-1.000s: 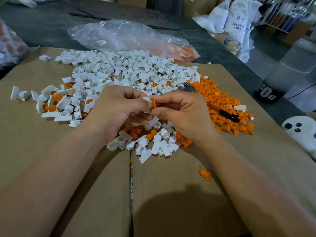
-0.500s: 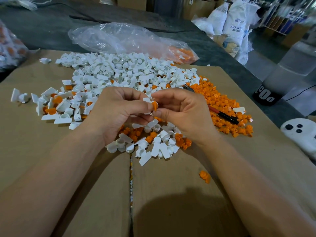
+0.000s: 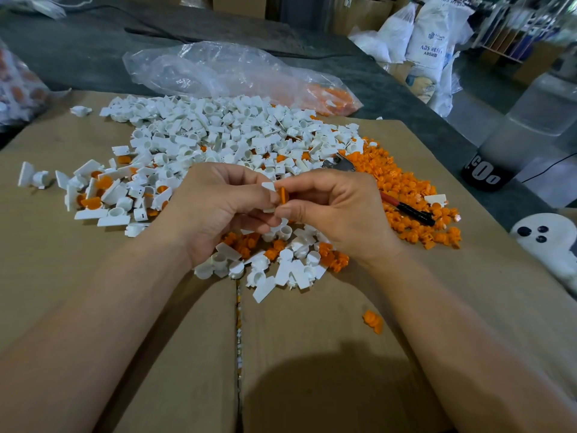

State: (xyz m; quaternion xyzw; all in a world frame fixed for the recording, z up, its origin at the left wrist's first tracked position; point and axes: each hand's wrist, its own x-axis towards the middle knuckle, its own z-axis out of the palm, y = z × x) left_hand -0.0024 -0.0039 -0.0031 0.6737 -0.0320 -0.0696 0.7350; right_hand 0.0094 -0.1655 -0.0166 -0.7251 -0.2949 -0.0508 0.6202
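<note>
Left hand: the left hand (image 3: 218, 210) is curled, its thumb and fingers gripping a small white plastic fitting (image 3: 269, 186), which is mostly hidden behind the fingers.
Right hand: the right hand (image 3: 337, 214) is curled too, pinching a small orange plastic cap (image 3: 283, 195) between thumb and forefinger.
Meeting point: the cap stands on edge against the white fitting, above the middle of the flat brown cardboard sheet (image 3: 312, 354); it seems to be touching the fitting, though the fingers cover the joint.
White heap: a wide pile of loose white plastic fittings (image 3: 218, 135) spreads from the sheet's far edge towards the hands, and some lie under the wrists.
Orange heap: a pile of loose orange plastic caps (image 3: 406, 189) lies towards the sheet's right edge.
Tool: pliers with a red and black handle (image 3: 406, 209) lie on the orange heap, just beside the right hand.
Stray piece: a single orange cap (image 3: 373, 320) lies alone nearer the sheet's near edge, right of the centre seam.
Bag: a crumpled clear plastic bag (image 3: 218, 70) lies beyond the sheet's far edge.
</note>
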